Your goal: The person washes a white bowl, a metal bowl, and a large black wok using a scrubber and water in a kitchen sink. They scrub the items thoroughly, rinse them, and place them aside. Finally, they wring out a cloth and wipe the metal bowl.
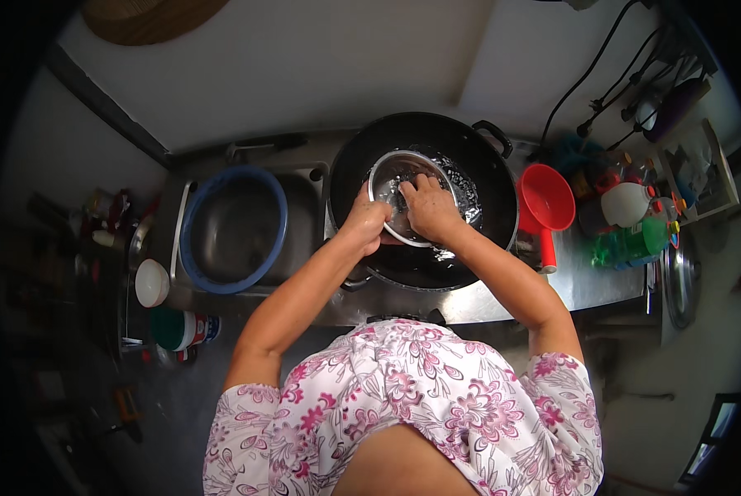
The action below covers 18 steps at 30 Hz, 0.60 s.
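A metal bowl [412, 162] with a pale rim is held over a large black wok-like pan [401, 133] that has water in it. My left hand [367, 220] grips the bowl's left rim, thumb on the near edge. Inside the bowl, the fingers of my right hand [429, 208] reach down towards its inner surface. Whether those fingers hold anything is hidden. Rippling, glinting water [469, 204] shows to the right of the bowl and below it.
A red plastic dipper [547, 195] rests on the steel counter [593, 288], right of the pan. Several bottles [640, 239] stand beyond it. On the left, a blue-rimmed basin [234, 282] sits over the steel sink [302, 217]. Cables [606, 99] hang at upper right.
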Each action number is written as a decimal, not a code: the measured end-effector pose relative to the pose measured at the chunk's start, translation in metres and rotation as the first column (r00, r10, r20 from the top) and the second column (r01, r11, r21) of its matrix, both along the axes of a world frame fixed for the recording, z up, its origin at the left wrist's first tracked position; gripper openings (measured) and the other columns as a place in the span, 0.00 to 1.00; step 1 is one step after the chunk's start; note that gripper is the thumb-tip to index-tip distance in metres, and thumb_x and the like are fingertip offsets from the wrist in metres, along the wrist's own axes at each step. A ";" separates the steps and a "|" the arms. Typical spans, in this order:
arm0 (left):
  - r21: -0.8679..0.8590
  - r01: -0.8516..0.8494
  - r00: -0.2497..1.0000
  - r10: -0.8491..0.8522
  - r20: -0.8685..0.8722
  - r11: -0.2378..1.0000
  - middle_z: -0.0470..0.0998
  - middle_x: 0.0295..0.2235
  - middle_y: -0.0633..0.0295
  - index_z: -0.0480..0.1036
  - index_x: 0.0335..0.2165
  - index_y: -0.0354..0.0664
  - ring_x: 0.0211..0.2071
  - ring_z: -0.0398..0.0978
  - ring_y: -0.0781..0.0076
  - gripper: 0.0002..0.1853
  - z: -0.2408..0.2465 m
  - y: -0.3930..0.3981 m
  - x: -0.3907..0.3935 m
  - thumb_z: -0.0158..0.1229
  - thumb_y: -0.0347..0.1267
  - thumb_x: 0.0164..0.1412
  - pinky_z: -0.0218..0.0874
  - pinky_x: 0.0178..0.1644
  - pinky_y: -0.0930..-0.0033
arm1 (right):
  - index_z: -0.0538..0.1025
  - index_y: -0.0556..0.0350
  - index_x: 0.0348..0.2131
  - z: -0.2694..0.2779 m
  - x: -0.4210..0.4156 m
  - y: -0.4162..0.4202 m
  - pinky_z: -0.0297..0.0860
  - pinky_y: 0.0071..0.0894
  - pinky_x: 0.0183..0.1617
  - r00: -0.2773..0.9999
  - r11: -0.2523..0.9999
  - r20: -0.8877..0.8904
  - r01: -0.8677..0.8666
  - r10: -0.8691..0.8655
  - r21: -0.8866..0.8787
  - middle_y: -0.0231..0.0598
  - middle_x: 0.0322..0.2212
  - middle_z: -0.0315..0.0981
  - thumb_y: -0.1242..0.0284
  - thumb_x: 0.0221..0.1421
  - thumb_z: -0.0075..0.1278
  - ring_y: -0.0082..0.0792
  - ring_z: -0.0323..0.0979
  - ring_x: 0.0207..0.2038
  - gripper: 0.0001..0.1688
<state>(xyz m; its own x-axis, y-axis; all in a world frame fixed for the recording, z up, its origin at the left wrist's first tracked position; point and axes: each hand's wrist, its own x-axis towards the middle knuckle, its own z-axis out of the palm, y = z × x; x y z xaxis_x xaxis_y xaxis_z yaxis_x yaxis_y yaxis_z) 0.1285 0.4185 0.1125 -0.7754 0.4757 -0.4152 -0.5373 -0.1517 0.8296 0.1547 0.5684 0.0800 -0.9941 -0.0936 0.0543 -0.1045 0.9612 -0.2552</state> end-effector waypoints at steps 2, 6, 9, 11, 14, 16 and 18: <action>0.034 -0.047 0.985 0.052 -0.164 0.998 0.65 0.47 0.48 0.49 0.58 0.44 0.42 0.71 0.56 0.41 -0.019 -0.001 -0.008 0.39 0.14 0.42 0.72 0.39 0.55 | 0.68 0.57 0.44 0.003 0.001 -0.008 0.66 0.49 0.47 0.998 0.995 0.051 0.031 -0.026 -0.096 0.53 0.41 0.66 0.71 0.46 0.50 0.53 0.67 0.45 0.22; -0.008 -0.100 0.944 0.092 -0.318 0.995 0.65 0.47 0.48 0.45 0.61 0.48 0.37 0.72 0.61 0.43 -0.032 0.000 -0.013 0.40 0.15 0.44 0.71 0.33 0.62 | 0.69 0.59 0.44 -0.002 -0.004 -0.012 0.66 0.44 0.46 0.987 0.845 0.140 0.004 0.084 -0.535 0.57 0.38 0.69 0.72 0.46 0.50 0.51 0.71 0.40 0.23; -0.004 -0.096 0.953 0.090 -0.290 0.995 0.65 0.48 0.48 0.43 0.62 0.48 0.41 0.71 0.61 0.45 -0.026 -0.002 -0.016 0.40 0.14 0.45 0.70 0.32 0.64 | 0.70 0.59 0.41 0.013 -0.002 -0.013 0.66 0.28 0.41 0.989 0.351 0.146 0.123 0.037 -0.928 0.44 0.31 0.72 0.78 0.47 0.48 0.30 0.71 0.35 0.17; 0.031 -0.066 0.960 0.072 -0.272 0.997 0.64 0.49 0.48 0.42 0.62 0.49 0.43 0.71 0.61 0.45 -0.026 -0.005 -0.023 0.39 0.14 0.45 0.70 0.31 0.64 | 0.69 0.56 0.43 0.028 0.006 -0.017 0.65 0.22 0.39 0.985 0.401 -0.134 -0.080 -0.110 -0.913 0.36 0.34 0.69 0.83 0.47 0.46 0.24 0.68 0.36 0.20; -0.056 -0.041 0.815 0.000 -0.580 0.998 0.67 0.48 0.51 0.52 0.58 0.39 0.44 0.71 0.63 0.33 -0.037 -0.004 -0.023 0.40 0.17 0.51 0.66 0.43 0.65 | 0.69 0.55 0.43 0.058 0.007 -0.021 0.62 0.41 0.53 0.816 0.763 -0.577 -0.397 0.038 -0.510 0.50 0.49 0.61 0.86 0.34 0.49 0.52 0.62 0.51 0.30; -0.109 0.009 0.752 -0.079 -0.654 0.994 0.67 0.50 0.51 0.56 0.55 0.36 0.48 0.68 0.64 0.29 -0.022 0.000 -0.019 0.41 0.17 0.52 0.61 0.50 0.66 | 0.70 0.48 0.45 0.066 0.001 -0.023 0.57 0.52 0.57 0.771 0.913 -0.599 -0.376 0.215 -0.157 0.46 0.50 0.61 0.81 0.40 0.51 0.48 0.58 0.55 0.28; -0.101 0.001 0.775 -0.064 -0.629 0.995 0.65 0.52 0.49 0.56 0.55 0.34 0.54 0.63 0.64 0.30 -0.029 -0.004 -0.017 0.41 0.17 0.50 0.54 0.57 0.66 | 0.71 0.42 0.46 0.064 -0.006 -0.022 0.55 0.55 0.58 0.761 0.946 -0.571 -0.305 0.309 0.106 0.41 0.50 0.61 0.79 0.44 0.50 0.45 0.59 0.56 0.26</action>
